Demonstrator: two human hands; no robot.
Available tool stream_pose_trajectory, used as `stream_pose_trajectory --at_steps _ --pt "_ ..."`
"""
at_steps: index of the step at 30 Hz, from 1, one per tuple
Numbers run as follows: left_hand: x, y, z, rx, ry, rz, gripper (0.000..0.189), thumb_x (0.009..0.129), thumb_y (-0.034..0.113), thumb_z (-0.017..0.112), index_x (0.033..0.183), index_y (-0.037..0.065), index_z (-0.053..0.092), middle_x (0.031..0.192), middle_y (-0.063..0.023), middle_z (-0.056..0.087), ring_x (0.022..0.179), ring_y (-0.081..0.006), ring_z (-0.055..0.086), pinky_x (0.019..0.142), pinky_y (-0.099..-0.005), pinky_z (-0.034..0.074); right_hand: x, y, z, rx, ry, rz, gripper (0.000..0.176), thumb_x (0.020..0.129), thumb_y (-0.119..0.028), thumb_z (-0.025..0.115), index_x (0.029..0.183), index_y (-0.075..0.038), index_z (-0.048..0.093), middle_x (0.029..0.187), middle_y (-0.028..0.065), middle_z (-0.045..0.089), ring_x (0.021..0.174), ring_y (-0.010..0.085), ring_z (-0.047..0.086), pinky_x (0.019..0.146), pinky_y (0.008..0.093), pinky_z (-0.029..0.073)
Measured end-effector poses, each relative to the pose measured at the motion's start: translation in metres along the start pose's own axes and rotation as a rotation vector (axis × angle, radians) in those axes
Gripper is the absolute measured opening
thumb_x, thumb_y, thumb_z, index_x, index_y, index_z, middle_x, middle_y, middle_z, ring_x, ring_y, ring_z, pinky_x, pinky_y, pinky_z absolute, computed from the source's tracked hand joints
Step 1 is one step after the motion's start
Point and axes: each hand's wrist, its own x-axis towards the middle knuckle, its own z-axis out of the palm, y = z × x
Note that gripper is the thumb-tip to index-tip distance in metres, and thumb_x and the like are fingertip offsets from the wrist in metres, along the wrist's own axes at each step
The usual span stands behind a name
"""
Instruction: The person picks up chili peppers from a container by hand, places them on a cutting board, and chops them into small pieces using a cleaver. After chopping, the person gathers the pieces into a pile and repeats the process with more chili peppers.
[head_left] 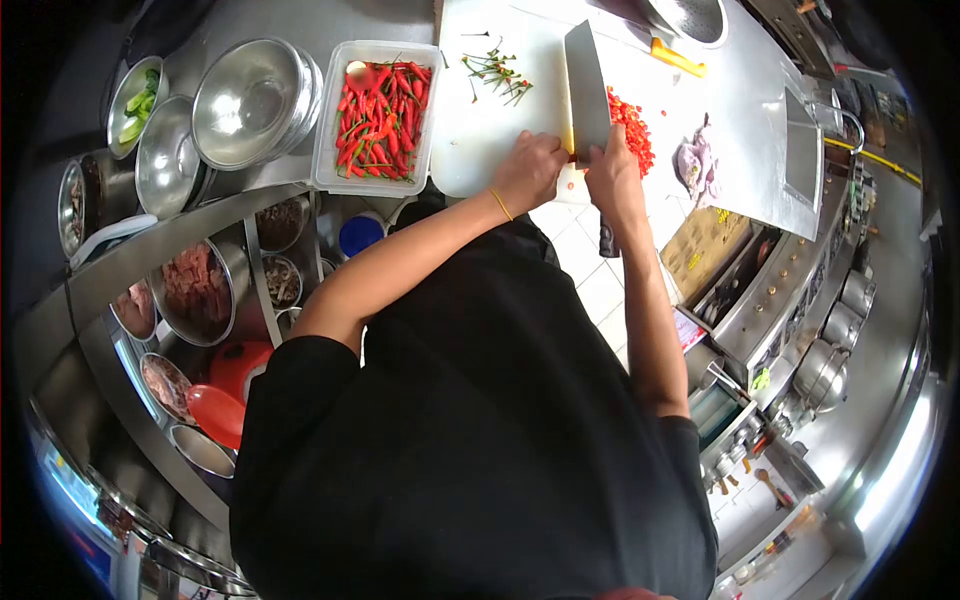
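Observation:
My right hand is wrapped round the handle of a cleaver, its wide blade upright over the white cutting board. My left hand is closed at the board's near edge, beside the blade. A bit of red chili pepper shows at its fingertips, mostly hidden. Chopped red chili is heaped to the right of the blade. Green chili stems lie scattered on the board's left part. Left of the board, a clear plastic tub holds whole red chilies.
Steel bowls and a bowl of green vegetable pieces stand at the left. A yellow-handled tool lies beyond the heap, near a steel colander. A crumpled pale cloth-like thing lies at the right.

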Motion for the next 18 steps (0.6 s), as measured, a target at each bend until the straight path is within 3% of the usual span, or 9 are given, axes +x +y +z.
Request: stream_pose_trajectory --at_steps 7,11,15,18 --pt "-0.002 0.000 -0.003 0.006 -0.003 0.011 0.005 0.076 0.003 0.058 0.076 0.006 0.061 0.075 -0.0075 0.054 0.079 -0.0251 0.055 0.071 -0.0383 0.039 -0.003 -0.003 -0.006 0.034 -0.070 -0.037 0.026 0.087 -0.007 0.051 0.106 0.006 0.040 0.081 0.0330 0.062 0.080 0.0491 0.061 0.069 0.0536 0.047" --pt "-0.005 0.001 0.001 0.018 0.000 0.048 0.004 0.076 0.002 0.058 0.076 0.006 0.060 0.076 -0.0075 0.054 0.080 -0.0255 0.055 0.073 -0.0382 0.039 0.007 0.009 0.002 0.005 0.056 -0.078 0.027 0.087 -0.008 0.051 0.108 0.005 0.040 0.081 0.0331 0.061 0.080 0.0489 0.061 0.070 0.0545 0.046" --pt "-0.002 0.002 -0.004 0.036 0.002 0.035 0.007 0.075 0.002 0.058 0.081 0.005 0.062 0.078 -0.0073 0.054 0.080 -0.0265 0.055 0.075 -0.0388 0.039 0.005 0.001 -0.009 0.057 -0.071 -0.025 0.029 0.087 -0.009 0.052 0.110 0.004 0.040 0.080 0.0327 0.061 0.079 0.0490 0.061 0.070 0.0544 0.047" --pt "-0.002 -0.002 -0.001 0.019 -0.013 0.028 0.012 0.075 0.001 0.057 0.085 0.006 0.062 0.078 -0.0068 0.056 0.080 -0.0269 0.055 0.073 -0.0389 0.039 -0.004 -0.004 0.009 -0.075 0.036 -0.063 0.022 0.086 -0.008 0.052 0.102 0.002 0.040 0.076 0.0299 0.062 0.072 0.0478 0.062 0.066 0.0538 0.049"
